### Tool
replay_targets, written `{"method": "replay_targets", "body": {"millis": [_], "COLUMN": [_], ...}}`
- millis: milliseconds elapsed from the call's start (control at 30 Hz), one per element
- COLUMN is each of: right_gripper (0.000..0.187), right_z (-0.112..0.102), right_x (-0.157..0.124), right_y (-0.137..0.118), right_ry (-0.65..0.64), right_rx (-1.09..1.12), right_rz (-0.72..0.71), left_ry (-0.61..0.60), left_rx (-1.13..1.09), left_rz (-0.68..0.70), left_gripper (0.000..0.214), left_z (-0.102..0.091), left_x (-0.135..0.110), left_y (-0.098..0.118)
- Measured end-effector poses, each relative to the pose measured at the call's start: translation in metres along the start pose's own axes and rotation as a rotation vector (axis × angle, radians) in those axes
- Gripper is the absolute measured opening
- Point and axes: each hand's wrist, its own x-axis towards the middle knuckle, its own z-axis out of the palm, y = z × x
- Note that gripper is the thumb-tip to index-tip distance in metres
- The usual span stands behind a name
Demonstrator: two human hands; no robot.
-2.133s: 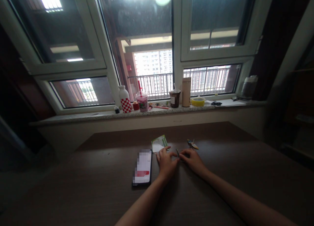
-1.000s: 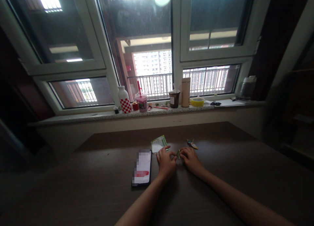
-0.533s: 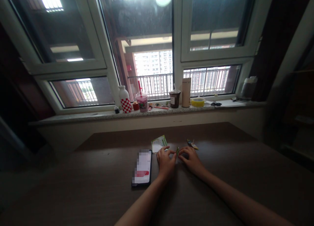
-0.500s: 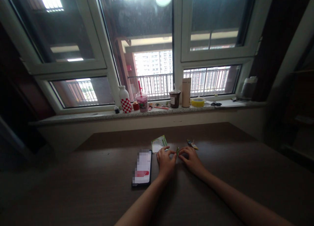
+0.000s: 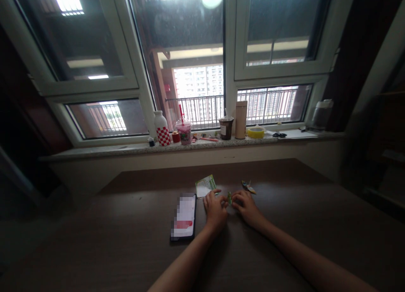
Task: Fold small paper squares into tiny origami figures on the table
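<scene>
A small green folded piece of paper (image 5: 229, 198) stands between the fingertips of both hands over the table. My left hand (image 5: 215, 209) pinches its left side, while my right hand (image 5: 248, 206) grips it from the right. The fingers of both hands are curled and closed. Just beyond my left hand lie some square papers (image 5: 205, 185) with green print, partly covered by my fingers. A colourful folded paper shape (image 5: 249, 187), like a small bird, rests past my right hand. To the left of my left wrist is a phone (image 5: 184, 218) with its screen lit.
The brown table (image 5: 126, 254) reaches toward the windowsill (image 5: 133, 149). On the sill stand a checkered bottle (image 5: 163, 133), a pink cup (image 5: 184, 133), a dark drink cup (image 5: 225, 129), a tan flask (image 5: 241, 121), yellow tape (image 5: 255, 133) and scissors (image 5: 279, 135).
My fingers have shifted slightly on the green folded paper, and more of it shows between them. The phone, the papers and the folded shape stay where they were.
</scene>
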Motion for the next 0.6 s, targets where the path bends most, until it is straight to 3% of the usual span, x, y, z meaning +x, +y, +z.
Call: {"method": "replay_targets", "body": {"millis": [333, 600], "right_gripper": [0.009, 0.004], "right_z": [0.0005, -0.0023], "right_x": [0.0032, 0.0012], "right_y": [0.0053, 0.0014], "right_ry": [0.141, 0.047], "right_rx": [0.064, 0.044], "right_rz": [0.020, 0.016], "left_ry": [0.029, 0.023], "left_rx": [-0.043, -0.050], "left_rz": [0.002, -0.010], "left_gripper": [0.010, 0.013], "left_z": [-0.0027, -0.0017], "left_x": [-0.0002, -0.0004], "left_y": [0.0020, 0.0011]}}
